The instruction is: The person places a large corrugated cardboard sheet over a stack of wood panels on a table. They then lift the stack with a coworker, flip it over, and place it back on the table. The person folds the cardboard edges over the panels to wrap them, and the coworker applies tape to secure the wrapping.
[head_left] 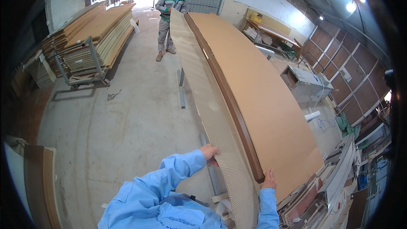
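Head view: carrying a long door panel [254, 97] with its ribbed sheet [212, 114], near end in hand. Left hand [210, 152] with fingers closed on the ribbed edge; right hand [269, 180] flat against the brown frame [229, 97], gripping nothing. Probably next: a lift matched with the far person [168, 17]. Left cart [87, 59] stacked with boards.

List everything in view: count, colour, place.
door panel: 1, tan face with dark brown edge, centre, runs from near end to far end
corrugated sheet: 1, grey-beige, along the panel's left side
cart of stacked boards: 1, tan boards on grey frame, upper left
co-worker: 1, grey-green clothes, at the panel's far end
wall panels: several, reddish brown, right
left hand: 1, blue sleeve, on the corrugated sheet
right hand: 1, blue sleeve, at the panel's near end
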Demonstrator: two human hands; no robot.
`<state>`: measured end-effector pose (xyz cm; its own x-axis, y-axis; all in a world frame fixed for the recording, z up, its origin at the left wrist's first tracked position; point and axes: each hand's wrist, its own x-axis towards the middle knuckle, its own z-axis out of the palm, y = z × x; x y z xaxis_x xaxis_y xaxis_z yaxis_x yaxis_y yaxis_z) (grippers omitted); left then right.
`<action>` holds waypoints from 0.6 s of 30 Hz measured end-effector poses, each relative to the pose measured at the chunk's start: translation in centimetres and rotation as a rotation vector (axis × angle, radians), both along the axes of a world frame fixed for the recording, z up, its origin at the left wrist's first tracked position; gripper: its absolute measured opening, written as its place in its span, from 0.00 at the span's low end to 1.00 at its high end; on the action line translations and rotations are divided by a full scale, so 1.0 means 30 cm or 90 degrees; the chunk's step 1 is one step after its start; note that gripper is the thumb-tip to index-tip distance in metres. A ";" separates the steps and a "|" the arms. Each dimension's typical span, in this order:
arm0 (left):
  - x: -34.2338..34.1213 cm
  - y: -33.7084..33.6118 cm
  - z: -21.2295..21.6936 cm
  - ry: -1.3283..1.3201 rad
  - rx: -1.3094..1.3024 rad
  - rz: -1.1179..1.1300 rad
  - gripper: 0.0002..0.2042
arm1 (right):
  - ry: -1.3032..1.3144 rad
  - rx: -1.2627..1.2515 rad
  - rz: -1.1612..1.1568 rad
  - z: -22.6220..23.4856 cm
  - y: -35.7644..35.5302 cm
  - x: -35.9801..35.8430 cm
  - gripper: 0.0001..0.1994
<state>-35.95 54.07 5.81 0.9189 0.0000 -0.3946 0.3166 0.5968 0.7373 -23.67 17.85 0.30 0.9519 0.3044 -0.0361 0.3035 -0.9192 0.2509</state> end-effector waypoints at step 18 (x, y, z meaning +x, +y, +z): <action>0.031 -0.032 0.121 -0.048 0.102 -0.063 0.17 | -0.025 0.139 0.105 0.051 -0.062 0.012 0.29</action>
